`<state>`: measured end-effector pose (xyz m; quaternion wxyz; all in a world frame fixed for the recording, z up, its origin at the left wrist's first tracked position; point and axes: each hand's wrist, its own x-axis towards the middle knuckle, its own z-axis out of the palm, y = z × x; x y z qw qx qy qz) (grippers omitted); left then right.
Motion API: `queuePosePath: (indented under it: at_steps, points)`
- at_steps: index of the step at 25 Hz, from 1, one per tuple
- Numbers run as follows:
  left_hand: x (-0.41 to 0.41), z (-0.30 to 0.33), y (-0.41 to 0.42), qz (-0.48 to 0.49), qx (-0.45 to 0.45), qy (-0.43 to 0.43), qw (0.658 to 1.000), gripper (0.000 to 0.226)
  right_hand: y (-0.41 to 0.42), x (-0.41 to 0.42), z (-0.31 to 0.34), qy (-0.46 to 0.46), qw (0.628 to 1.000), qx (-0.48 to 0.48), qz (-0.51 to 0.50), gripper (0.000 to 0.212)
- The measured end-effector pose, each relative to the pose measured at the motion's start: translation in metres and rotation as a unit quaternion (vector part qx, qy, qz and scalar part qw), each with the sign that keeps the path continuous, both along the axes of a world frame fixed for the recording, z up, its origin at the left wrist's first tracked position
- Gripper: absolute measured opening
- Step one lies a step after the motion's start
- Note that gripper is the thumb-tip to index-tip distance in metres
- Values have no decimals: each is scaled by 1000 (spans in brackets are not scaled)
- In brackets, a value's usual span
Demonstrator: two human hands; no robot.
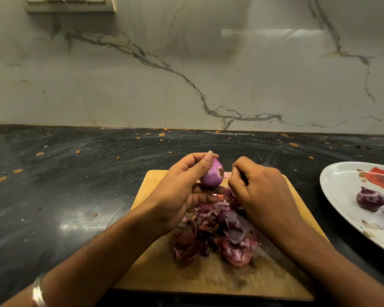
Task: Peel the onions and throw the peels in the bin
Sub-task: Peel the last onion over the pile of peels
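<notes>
While the small purple peeled onion sits above the far edge of the rectangular wooden cutting board, the left hand grips it between thumb and curled fingers. Just beside it, the right hand is curled, pinching a thin strip of peel. Beneath lies a heap of purple onion peels. On the dark desk, a white oval plate holds another dark purple onion.

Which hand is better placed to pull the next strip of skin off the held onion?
Right. The left hand already grips the red onion above the cutting board, so it is occupied. The right hand, fingers curled, sits beside the onion's exposed end, seemingly free to pinch.
</notes>
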<state>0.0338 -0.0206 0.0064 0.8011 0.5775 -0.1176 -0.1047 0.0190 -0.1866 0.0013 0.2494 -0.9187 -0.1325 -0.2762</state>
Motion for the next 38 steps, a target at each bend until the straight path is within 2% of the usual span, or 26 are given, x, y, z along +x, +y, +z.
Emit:
queuePosePath:
  at_steps: [2,5,8,10,15,18,20,23,27,30,34,38]
  points:
    - [4,2,3,9,-11,10,1000,51,-2,2,-1,8,1000,-9,-2,21]
    - [6,2,5,24,-7,16,1000,56,-4,-1,-3,29,998,35,45,11]
    - [6,0,5,17,14,21,1000,63,-5,-3,-3,2,991,110,80,23]
    - [4,-1,3,2,21,19,1000,67,-5,-4,-2,-8,984,139,108,24]
    - [3,-2,4,-5,32,13,999,71,-6,-6,0,-64,983,107,131,14]
    - [2,-1,4,5,41,4,999,56,-2,-7,-1,-79,989,27,123,7]
    - [1,-3,3,15,55,-13,998,52,2,-7,-4,-80,992,-27,90,13]
    - [-2,-3,3,12,56,-27,998,48,4,-6,-4,-89,993,5,75,13]
    - [0,-1,4,-4,33,-28,999,43,1,-2,-3,-48,979,185,74,16]
    - [1,-1,5,-25,32,-33,999,40,-1,3,-4,-16,983,174,60,16]
    - [3,-2,6,10,47,-22,999,39,0,1,-7,39,983,154,97,34]
    - [3,-6,4,2,47,-27,999,40,3,0,-6,70,979,139,129,29]
